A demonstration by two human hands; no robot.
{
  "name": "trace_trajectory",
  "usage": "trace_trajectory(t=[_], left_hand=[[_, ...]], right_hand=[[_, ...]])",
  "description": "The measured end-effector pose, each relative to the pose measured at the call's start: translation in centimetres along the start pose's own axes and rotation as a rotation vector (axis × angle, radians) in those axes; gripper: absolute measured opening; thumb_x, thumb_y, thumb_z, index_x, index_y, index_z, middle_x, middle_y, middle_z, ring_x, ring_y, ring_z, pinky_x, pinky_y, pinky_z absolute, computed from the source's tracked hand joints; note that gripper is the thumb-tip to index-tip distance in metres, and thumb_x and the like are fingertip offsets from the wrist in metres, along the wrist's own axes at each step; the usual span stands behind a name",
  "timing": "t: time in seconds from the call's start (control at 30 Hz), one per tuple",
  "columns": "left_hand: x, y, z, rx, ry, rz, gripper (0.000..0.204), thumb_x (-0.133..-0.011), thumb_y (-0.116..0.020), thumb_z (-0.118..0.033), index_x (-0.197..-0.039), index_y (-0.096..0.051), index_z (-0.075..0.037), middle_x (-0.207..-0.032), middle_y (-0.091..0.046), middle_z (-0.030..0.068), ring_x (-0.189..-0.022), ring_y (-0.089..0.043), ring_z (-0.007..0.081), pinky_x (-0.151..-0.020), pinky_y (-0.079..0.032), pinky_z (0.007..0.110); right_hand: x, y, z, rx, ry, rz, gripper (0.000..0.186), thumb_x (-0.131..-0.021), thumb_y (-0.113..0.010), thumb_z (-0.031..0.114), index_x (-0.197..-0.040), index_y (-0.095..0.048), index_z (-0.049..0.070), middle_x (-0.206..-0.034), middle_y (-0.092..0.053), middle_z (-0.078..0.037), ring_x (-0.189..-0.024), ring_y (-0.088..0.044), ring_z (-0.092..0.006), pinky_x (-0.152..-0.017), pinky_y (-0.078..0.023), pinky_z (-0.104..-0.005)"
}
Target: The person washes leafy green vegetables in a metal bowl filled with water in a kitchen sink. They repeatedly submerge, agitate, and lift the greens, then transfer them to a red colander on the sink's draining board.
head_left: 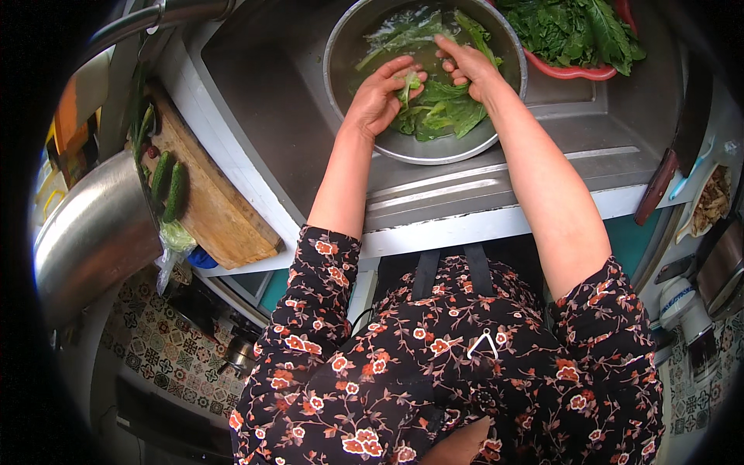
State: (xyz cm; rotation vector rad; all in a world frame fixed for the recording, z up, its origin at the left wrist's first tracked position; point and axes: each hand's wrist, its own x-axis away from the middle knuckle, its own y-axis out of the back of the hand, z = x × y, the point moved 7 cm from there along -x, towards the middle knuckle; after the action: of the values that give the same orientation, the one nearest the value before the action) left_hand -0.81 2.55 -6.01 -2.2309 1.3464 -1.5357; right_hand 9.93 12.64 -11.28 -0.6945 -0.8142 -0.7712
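Note:
A wide metal basin (335, 89) of water sits in the sink, with green leafy vegetables (450, 115) inside. My left hand (390, 91) is over the basin's left half, fingers curled round a pale green leaf piece (411, 84). My right hand (465, 66) is to its right, thumb and bent fingers apart above the submerged leaves, with nothing visibly gripped.
A red bowl (581, 72) of leafy greens is at the back right. A cleaver (657, 186) and a dish of brown food (707, 201) lie right. Left are a wooden board (225, 225), cucumbers (160, 177) and a large steel vessel (93, 240). The sink (256, 77) surrounds the basin.

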Motion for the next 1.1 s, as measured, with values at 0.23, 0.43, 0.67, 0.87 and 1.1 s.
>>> trace_trajectory(t=[0.23, 0.43, 0.67, 0.87, 1.1], left_hand=[[-1.6, 0.9, -0.1, 0.073, -0.130, -0.127, 0.038, -0.078, -0.053, 0.004, -0.114, -0.043, 0.000, -0.108, -0.054, 0.0137, -0.102, -0.051, 0.0233, -0.088, -0.042, 0.034], [-1.8, 0.5, 1.4, 0.027, -0.101, -0.281, 0.033, -0.081, -0.054, -0.005, -0.113, -0.045, -0.002, -0.107, -0.055, 0.0086, -0.099, -0.051, 0.0163, -0.087, -0.040, 0.033], [0.7, 2.9, -2.9, -0.432, -0.147, -0.549, 0.020, -0.083, -0.049, -0.003, -0.101, -0.047, 0.005, -0.103, -0.054, 0.0133, -0.090, -0.056, 0.0208, -0.072, -0.051, 0.027], [-4.9, 3.9, 1.7, 0.756, 0.006, -0.486, 0.020, -0.085, -0.052, -0.017, -0.099, -0.052, -0.001, -0.101, -0.055, 0.0104, -0.094, -0.053, 0.0267, -0.081, -0.047, 0.038], [-3.0, 4.1, 0.9, 0.229, -0.106, -0.630, 0.016, -0.081, -0.055, -0.010, -0.095, -0.051, -0.003, -0.084, -0.056, 0.0086, -0.075, -0.056, 0.0193, -0.068, -0.052, 0.034]], right_hand=[[1.6, -2.5, -0.6, 0.094, -0.105, 0.235, 0.035, -0.077, -0.060, 0.040, -0.096, -0.058, 0.011, -0.082, -0.063, 0.000, -0.068, -0.058, -0.0045, -0.053, -0.031, -0.0164], [1.0, -2.1, -1.0, 0.169, 0.100, 0.062, 0.033, -0.069, -0.071, 0.029, -0.091, -0.056, 0.009, -0.079, -0.060, 0.002, -0.064, -0.054, -0.0040, -0.051, -0.030, -0.0184], [-0.6, -1.3, -1.5, 0.054, 0.114, 0.000, 0.013, -0.079, -0.058, 0.012, -0.085, -0.053, 0.002, -0.070, -0.057, -0.003, -0.056, -0.047, -0.0073, -0.044, -0.033, -0.0214], [-0.3, -0.6, -0.9, 0.180, 0.145, -0.132, 0.030, -0.076, -0.062, 0.032, -0.080, -0.059, 0.003, -0.072, -0.058, -0.008, -0.058, -0.049, -0.0107, -0.048, -0.038, -0.0246], [3.3, -1.1, 5.8, 0.047, 0.329, 0.081, 0.034, -0.074, -0.066, 0.038, -0.082, -0.056, 0.006, -0.071, -0.054, 0.002, -0.065, -0.048, -0.0078, -0.060, -0.038, -0.0214]])
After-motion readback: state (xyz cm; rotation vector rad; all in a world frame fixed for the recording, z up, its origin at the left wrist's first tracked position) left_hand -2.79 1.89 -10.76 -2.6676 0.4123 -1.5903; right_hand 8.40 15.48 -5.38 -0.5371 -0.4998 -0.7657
